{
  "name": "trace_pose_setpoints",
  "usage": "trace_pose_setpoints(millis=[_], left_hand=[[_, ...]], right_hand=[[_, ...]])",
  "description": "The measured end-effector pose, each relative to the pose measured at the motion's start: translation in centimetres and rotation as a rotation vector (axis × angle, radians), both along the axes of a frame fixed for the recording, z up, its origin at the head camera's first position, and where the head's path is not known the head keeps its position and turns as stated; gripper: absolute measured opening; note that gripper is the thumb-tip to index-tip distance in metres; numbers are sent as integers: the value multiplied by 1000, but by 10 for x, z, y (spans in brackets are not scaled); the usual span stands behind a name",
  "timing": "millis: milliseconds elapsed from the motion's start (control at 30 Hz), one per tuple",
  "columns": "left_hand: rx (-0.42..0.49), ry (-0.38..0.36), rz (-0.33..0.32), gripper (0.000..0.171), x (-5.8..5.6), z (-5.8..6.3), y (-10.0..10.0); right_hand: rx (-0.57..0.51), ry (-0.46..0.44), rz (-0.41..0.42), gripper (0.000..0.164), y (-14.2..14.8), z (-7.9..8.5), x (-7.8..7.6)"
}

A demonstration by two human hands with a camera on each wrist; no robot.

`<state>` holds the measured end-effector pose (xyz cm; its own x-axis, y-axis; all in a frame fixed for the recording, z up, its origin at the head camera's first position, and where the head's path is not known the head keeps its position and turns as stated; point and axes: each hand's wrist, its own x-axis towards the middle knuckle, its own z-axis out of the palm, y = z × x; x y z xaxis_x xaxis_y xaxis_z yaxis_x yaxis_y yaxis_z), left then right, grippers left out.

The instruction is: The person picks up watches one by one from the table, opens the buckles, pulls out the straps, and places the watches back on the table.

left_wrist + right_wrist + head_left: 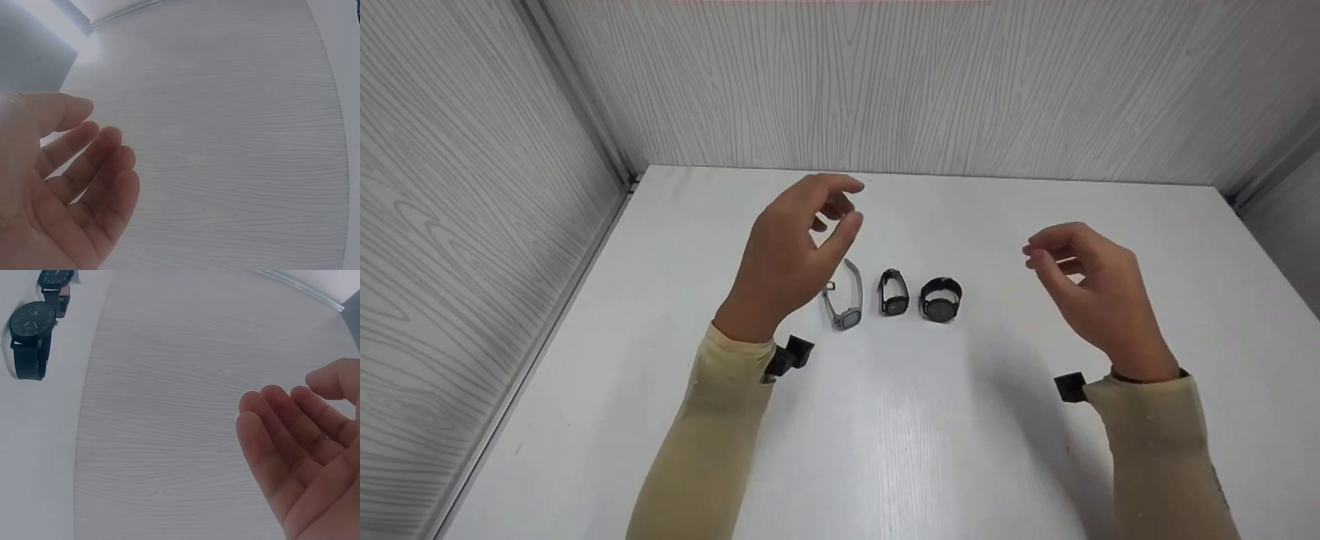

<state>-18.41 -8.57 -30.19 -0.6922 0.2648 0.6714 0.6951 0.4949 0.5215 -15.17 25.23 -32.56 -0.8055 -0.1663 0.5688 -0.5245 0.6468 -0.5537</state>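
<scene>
Three wristwatches lie in a row on the white table. The grey watch point(850, 318) is leftmost, its strap partly hidden behind the left hand. A black watch with a squarish face point(895, 304) lies in the middle, and a black watch with a round face point(940, 309) is on the right. My left hand point(791, 244) hovers over the grey watch's side of the row, fingers loosely bent and holding nothing. Off to the right of the round watch, my right hand point(1091, 289) is raised with relaxed, bent fingers and an empty palm.
The white table point(885, 450) meets a wood-grain back panel point(885, 90). A similar panel point(457, 187) stands along the left side. Small black cameras point(1071, 387) sit at both wrists, over light yellow sleeves point(690, 465).
</scene>
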Motion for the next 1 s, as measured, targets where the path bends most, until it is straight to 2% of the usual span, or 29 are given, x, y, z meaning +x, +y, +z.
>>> trace_pose_setpoints(millis=[133,267,333,600,733,867,1000], left_hand=[[-6,19,16,24,1,2,-2],[-84,3,8,21,-5,-7,4],[-140,-34,-1,21,-9,-14,9],[-332,-289,-34,19,-24,-47,25],[-424,-401,-33,19,-33,-69,36],[-541,-430,3,20,-41,-90,48],[-610,-403,51,23,-45,-105,57]], right_hand=[[96,-39,-29,15,1,2,3],[191,-95,-42,17,6,0,4],[223,-136,-42,19,8,-2,5],[320,-392,-28,28,12,-8,0],[360,-455,0,26,10,-13,-3],[382,-461,11,23,8,-18,-5],[391,-442,-4,22,6,-20,-6]])
